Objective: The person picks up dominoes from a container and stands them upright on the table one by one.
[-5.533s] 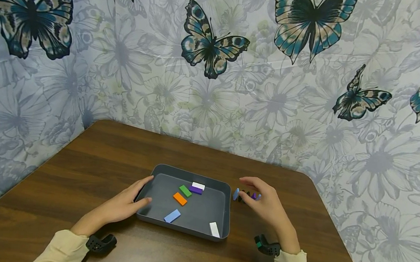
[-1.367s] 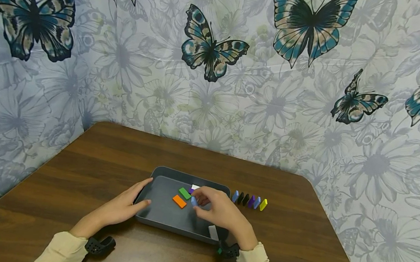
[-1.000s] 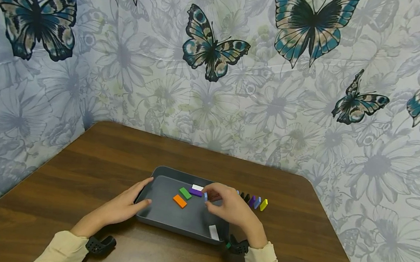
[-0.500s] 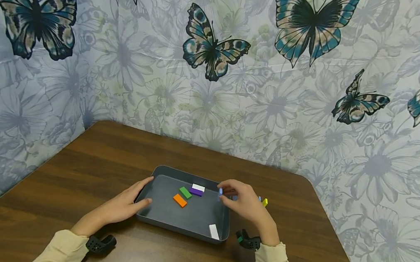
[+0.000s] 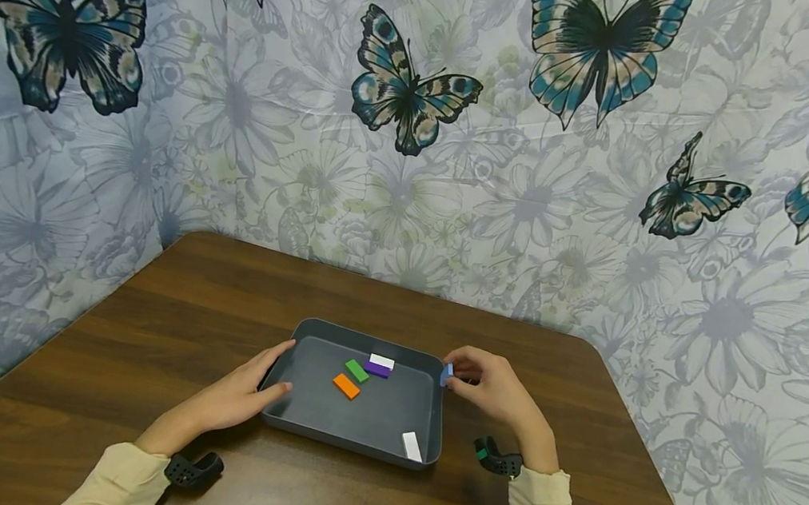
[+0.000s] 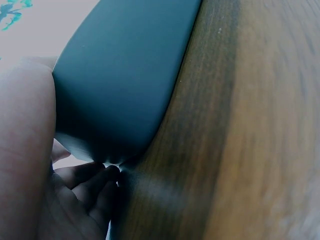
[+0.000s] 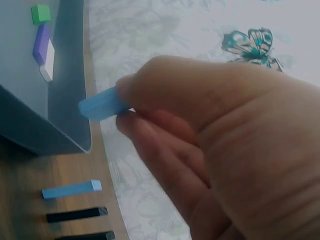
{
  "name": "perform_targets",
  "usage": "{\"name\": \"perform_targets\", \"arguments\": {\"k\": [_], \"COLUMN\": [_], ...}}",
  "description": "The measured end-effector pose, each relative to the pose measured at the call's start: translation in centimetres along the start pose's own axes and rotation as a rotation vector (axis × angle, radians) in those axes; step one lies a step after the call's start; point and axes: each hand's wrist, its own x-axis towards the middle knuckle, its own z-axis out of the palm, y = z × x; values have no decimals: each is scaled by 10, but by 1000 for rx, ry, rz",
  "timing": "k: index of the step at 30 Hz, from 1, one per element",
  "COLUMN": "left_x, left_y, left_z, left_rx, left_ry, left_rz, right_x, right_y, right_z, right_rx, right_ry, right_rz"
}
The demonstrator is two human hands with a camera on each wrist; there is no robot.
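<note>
My right hand [image 5: 497,385] pinches a light blue domino [image 7: 102,103] between thumb and fingertips, at the right rim of the grey tray [image 5: 352,440]. In the right wrist view the domino sticks out past the thumb and overlaps the tray wall. My left hand [image 5: 237,390] rests along the tray's left side, with thumb and forefinger tips reaching over the rim. Inside the tray lie a green domino [image 5: 356,371], an orange domino [image 5: 346,386], a purple domino [image 5: 376,370] beside a white domino [image 5: 382,361], and another white domino [image 5: 412,446].
Right of the tray, a row of dominoes stands on the wooden table [image 5: 243,286], hidden behind my right hand in the head view. The right wrist view shows its blue domino [image 7: 72,189] and a black domino [image 7: 77,214]. A butterfly-patterned wall covering [image 5: 409,205] rises behind.
My right hand has carried the light blue domino rightward from the middle of the tray to its right rim. The standing row has become covered by that hand. The left hand stays put.
</note>
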Motion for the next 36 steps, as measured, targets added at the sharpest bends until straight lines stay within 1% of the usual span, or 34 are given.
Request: {"name": "perform_targets", "arguments": {"k": [9,14,21,25,30,36], "left_x": [1,0,-1,-1,-1,-1], "left_y": [0,0,2,2,2,3], "left_z": [0,1,0,0,0,-2], "left_rx": [-2,-14,3,6,6,6], "left_ry": [-2,-5,0,3,2,-7], "left_rz": [-3,-8,-3,-4,-6,-9], "right_x": [-6,-8,-8,-9,-8,-8], "right_y": [9,10,13,13,14,15], "right_z": [-7,-8,-6,-4,-1,2], "right_rx": [-17,-61,-97,-96,-97,-143], "right_ry": [-61,-117,-149,-162,-169,-166], "right_rz": [100,136,155,158,166,187]}}
